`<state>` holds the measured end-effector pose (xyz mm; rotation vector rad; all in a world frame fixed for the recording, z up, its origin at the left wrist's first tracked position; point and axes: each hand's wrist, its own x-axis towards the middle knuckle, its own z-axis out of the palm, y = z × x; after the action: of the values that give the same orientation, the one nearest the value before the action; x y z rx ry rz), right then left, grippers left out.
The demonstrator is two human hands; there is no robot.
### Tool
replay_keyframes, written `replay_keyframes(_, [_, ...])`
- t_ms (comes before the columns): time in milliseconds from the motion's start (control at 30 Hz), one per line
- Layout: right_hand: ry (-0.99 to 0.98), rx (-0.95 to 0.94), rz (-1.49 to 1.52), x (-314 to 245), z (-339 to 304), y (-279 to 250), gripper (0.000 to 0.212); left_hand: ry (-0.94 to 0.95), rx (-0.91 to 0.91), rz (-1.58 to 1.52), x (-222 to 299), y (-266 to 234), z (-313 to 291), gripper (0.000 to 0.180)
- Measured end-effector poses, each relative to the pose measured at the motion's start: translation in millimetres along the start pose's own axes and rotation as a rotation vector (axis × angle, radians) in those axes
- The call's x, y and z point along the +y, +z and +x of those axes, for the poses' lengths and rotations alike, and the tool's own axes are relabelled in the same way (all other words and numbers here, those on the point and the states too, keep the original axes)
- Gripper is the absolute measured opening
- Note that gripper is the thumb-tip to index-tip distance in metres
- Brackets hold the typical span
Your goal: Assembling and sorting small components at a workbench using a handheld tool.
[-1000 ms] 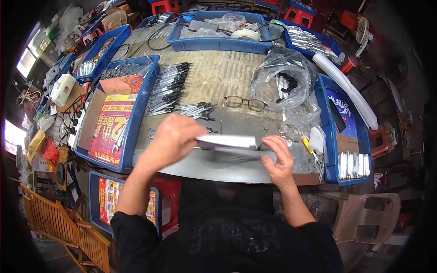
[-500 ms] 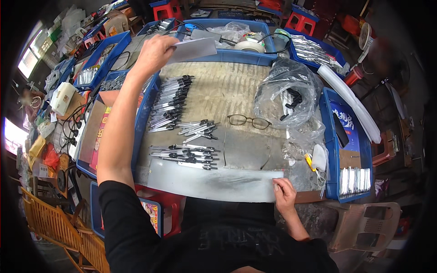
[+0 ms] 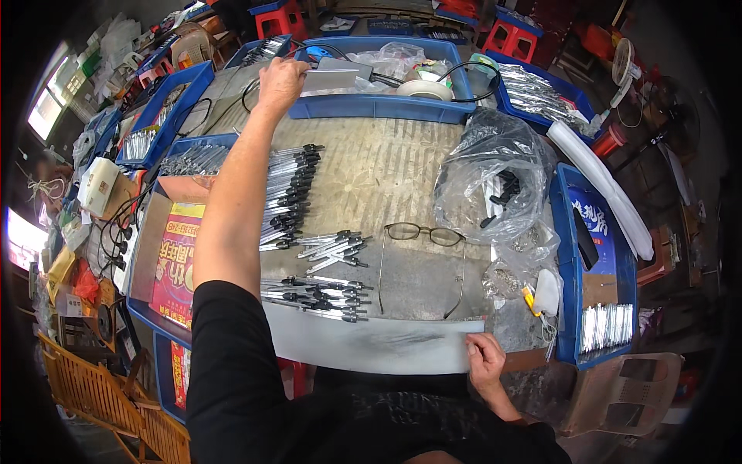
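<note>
Our left hand (image 3: 283, 83) pinched a flat, pale-grey card (image 3: 332, 80) near the worktop (image 3: 379, 170) far edge. Our right hand (image 3: 485, 362) touched a smudgy whitish sheet (image 3: 371, 346), couldn't tell if pinching.

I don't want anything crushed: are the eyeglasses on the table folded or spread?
Spread: the eyeglasses have both temples stretched toward the near edge of the table, apart from each other.

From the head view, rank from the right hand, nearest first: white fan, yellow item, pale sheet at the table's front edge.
From the right hand:
1. Pale sheet, right at it, extending left.
2. Yellow item, ahead and right.
3. White fan, far ahead, right.
</note>
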<state>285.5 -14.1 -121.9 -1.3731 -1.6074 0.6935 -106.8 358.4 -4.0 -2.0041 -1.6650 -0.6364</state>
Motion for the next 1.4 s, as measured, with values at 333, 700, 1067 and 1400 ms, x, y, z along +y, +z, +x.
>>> replay_keyframes(333, [0.019, 0.002, 0.013, -0.2, 0.3, -0.4, 0.014, -0.109, -0.126, 0.029, 4.6, 34.8, 2.3, 0.019])
replay_keyframes(700, [0.01, -0.012, 0.011, -0.9, 0.7, -0.6, 0.015, -0.007, 0.078, -0.03, 18.9, 17.7, -22.6, 0.031])
replay_keyframes(1067, [0.021, 0.016, 0.013, -2.2, 1.6, 0.6, 0.013, 0.478, -0.301, -0.672, 97.3, -61.6, -145.1, 0.028])
replay_keyframes(1400, [-0.098, 0.03, -0.073, -13.2, 37.5, -8.9, 0.013, 0.64, -0.311, -0.349, 138.6, -66.7, -183.7, 0.026])
